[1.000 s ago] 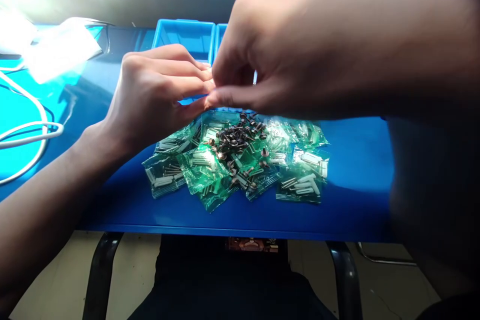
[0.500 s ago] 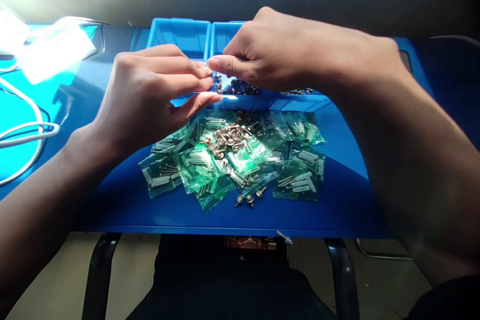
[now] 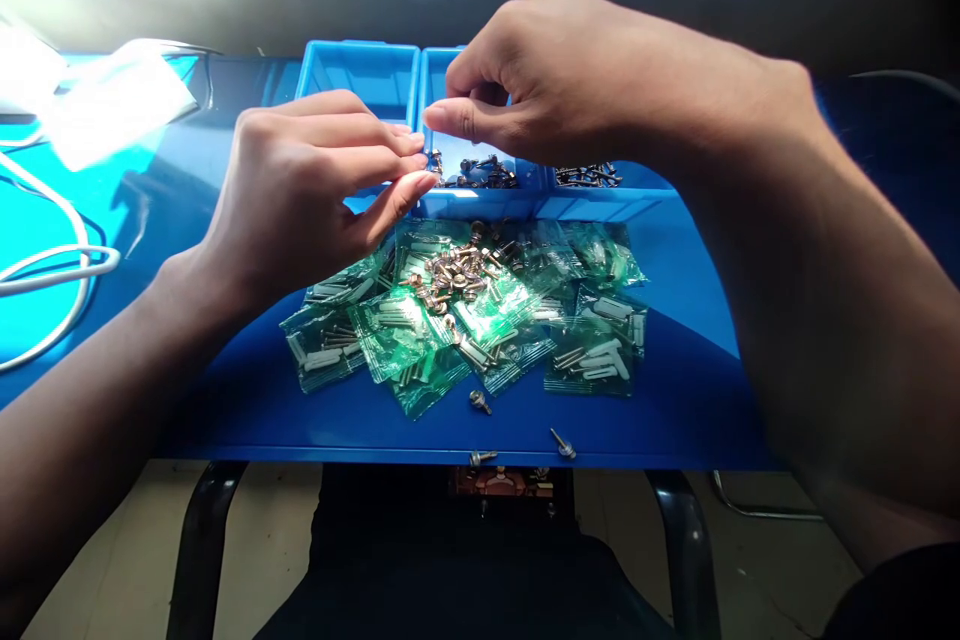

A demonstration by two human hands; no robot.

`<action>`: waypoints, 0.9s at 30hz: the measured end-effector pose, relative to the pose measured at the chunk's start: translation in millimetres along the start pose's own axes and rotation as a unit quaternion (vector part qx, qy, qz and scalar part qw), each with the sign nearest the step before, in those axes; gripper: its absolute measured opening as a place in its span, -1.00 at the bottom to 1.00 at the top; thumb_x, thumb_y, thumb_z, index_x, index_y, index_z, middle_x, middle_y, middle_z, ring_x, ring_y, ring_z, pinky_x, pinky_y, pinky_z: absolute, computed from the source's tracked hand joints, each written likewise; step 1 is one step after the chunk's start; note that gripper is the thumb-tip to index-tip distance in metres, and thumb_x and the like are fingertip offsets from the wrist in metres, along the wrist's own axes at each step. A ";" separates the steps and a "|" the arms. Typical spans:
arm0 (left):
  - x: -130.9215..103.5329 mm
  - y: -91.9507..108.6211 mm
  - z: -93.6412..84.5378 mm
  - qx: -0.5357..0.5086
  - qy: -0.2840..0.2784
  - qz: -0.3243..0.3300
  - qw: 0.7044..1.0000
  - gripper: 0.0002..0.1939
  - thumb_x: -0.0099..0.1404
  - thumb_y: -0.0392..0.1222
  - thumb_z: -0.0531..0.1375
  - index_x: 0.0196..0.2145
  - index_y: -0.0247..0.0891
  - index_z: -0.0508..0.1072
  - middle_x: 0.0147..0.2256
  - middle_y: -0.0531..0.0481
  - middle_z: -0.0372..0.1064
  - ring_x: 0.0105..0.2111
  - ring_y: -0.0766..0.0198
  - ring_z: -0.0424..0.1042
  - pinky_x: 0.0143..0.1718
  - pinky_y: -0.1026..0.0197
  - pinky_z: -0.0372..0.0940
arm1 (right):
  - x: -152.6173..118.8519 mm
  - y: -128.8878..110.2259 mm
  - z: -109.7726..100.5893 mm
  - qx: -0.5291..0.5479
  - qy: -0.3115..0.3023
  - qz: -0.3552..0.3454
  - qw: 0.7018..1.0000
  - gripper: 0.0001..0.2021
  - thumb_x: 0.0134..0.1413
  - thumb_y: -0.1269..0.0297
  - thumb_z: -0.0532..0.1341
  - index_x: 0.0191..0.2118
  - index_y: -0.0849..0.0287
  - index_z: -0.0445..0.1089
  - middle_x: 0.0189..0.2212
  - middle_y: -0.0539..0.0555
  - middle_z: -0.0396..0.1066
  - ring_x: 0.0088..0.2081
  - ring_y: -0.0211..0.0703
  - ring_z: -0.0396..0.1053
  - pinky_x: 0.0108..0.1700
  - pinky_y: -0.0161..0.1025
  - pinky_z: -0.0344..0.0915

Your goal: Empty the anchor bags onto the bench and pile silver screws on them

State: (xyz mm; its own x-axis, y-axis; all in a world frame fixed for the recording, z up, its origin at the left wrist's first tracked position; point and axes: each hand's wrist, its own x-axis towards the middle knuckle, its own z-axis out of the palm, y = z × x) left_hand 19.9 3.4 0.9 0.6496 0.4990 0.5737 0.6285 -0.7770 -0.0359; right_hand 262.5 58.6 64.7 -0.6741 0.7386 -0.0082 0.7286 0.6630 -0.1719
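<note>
My left hand (image 3: 300, 180) is closed, its fingertips pressed near one another above the blue bin with screws (image 3: 487, 201). Just right of it, my right hand (image 3: 517, 85) is closed too, thumb and curled forefinger bent over the same bin. Whatever either hand holds is too small or hidden to make out. Below them, a heap of loose screws (image 3: 457, 278) lies on green-tinted clear packets (image 3: 405, 330) containing screws and white plastic pieces. Nearer the front edge are a single screw (image 3: 480, 402), another screw (image 3: 562, 443) and one at the edge (image 3: 482, 458).
An open blue bin (image 3: 360, 80) stands at the back left, and dark screws (image 3: 589, 175) fill part of a bin at right. White cable (image 3: 82, 260) and white sheets (image 3: 120, 100) lie at the left of the blue table (image 3: 675, 420). Chair arms show below.
My right hand has risen and moved slightly right, widening the gap to my left hand, which has barely shifted. The loose screws near the table's front edge lie in different places.
</note>
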 end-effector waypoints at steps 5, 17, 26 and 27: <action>0.5 0.1 0.1 -0.003 0.002 0.006 1.000 -0.89 0.48 -0.18 0.26 -0.19 -0.18 0.60 -0.11 0.01 0.65 -0.09 0.16 0.63 -0.13 0.07 0.54 | -0.3 3.2 -1.0 0.002 0.009 0.006 1.000 -0.58 0.37 -0.15 0.13 -0.36 0.05 0.43 -0.56 -0.03 0.18 -0.51 -0.27 0.02 -0.39 -0.19 -0.08; 0.6 1.2 -0.3 -0.003 0.002 -0.001 1.000 -0.89 0.46 -0.19 0.28 -0.19 -0.23 0.61 -0.10 -0.02 0.65 -0.09 0.13 0.65 -0.10 0.05 0.55 | -0.8 9.8 1.5 0.010 0.033 -0.004 0.999 -0.66 0.36 -0.09 0.17 -0.24 0.02 0.55 -0.49 -0.03 0.23 -0.48 -0.31 0.07 -0.41 -0.23 -0.07; -0.5 5.3 -1.1 -0.013 0.000 -0.010 1.000 -0.90 0.45 -0.21 0.28 -0.18 -0.18 0.64 -0.10 -0.04 0.65 -0.08 0.10 0.65 -0.10 0.00 0.56 | 0.4 8.4 1.2 -0.008 0.037 -0.017 0.999 -0.65 0.37 -0.06 0.18 -0.08 0.05 0.61 -0.28 0.02 0.48 -0.37 -0.35 0.24 -0.36 -0.29 0.04; -0.4 5.0 -0.6 -0.010 -0.003 -0.016 1.000 -0.90 0.45 -0.20 0.29 -0.18 -0.19 0.64 -0.10 -0.03 0.65 -0.08 0.12 0.64 -0.07 0.03 0.57 | -0.8 7.1 -1.0 -0.011 0.042 -0.017 0.999 -0.63 0.37 -0.04 0.18 -0.07 0.08 0.62 -0.25 0.02 0.52 -0.31 -0.35 0.33 -0.37 -0.33 0.05</action>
State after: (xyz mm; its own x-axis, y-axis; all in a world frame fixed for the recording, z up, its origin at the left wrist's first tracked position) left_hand 22.6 -0.9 1.0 0.6318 0.5255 0.5698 0.6398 -0.7685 -0.0007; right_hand 268.3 62.8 64.4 -0.6859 0.7233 0.0798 0.7092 0.6890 -0.1490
